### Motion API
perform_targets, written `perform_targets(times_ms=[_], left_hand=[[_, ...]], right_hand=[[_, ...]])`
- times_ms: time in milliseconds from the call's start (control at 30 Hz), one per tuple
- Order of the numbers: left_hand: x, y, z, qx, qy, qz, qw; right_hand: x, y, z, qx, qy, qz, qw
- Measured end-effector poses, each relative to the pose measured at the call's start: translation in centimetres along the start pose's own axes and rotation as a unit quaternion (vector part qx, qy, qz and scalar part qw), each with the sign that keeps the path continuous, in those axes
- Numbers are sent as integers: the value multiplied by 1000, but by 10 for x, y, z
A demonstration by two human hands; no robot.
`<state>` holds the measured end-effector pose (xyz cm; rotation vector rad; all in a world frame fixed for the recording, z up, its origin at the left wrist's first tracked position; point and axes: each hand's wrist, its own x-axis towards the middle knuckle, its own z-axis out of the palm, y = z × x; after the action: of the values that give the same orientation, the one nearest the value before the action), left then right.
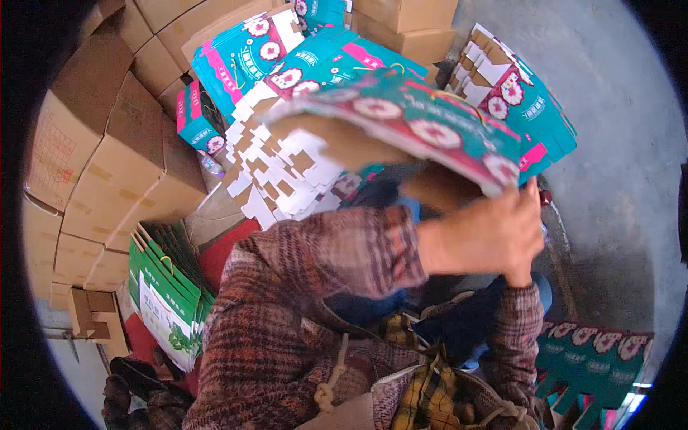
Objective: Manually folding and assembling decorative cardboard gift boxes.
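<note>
A teal and magenta printed cardboard carton is tilted up in front of me, blurred by motion, its brown inside showing below. At its near right corner my left hand is closed on the edge, with that arm crossing in front of my body. My right hand is pressed close beside it, closed at the same corner. The left hand partly covers it, so not all its fingers show. Behind the raised carton lies a spread pile of flat cartons, their white and brown flaps toward me.
Brown cardboard boxes are stacked along the left. More flat teal cartons stand at the back right and in a row at the lower right. Green carrier boxes lean at the lower left. Grey concrete floor stretches to the right.
</note>
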<state>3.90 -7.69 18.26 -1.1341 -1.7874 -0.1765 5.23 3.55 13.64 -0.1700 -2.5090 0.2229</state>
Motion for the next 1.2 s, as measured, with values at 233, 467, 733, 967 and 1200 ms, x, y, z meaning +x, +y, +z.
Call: perform_targets(times_ms=[233,467,733,967,1200], left_hand=[[7,25,-27,-192,52,-35,979],[-46,-80,-96,-233,-179,-269,917],[-55,-67,-40,-553,-394,-302,669],[-42,8,-10,-614,-460,-168,619],[-50,82,12,-553,-327,-169,747]], right_hand=[[-6,95,-1,456,-33,-56,888],[20,198,-71,471,82,-70,876],[18,267,-113,390,33,-23,920],[18,315,-105,429,-55,21,902],[24,312,-57,494,-126,25,860]])
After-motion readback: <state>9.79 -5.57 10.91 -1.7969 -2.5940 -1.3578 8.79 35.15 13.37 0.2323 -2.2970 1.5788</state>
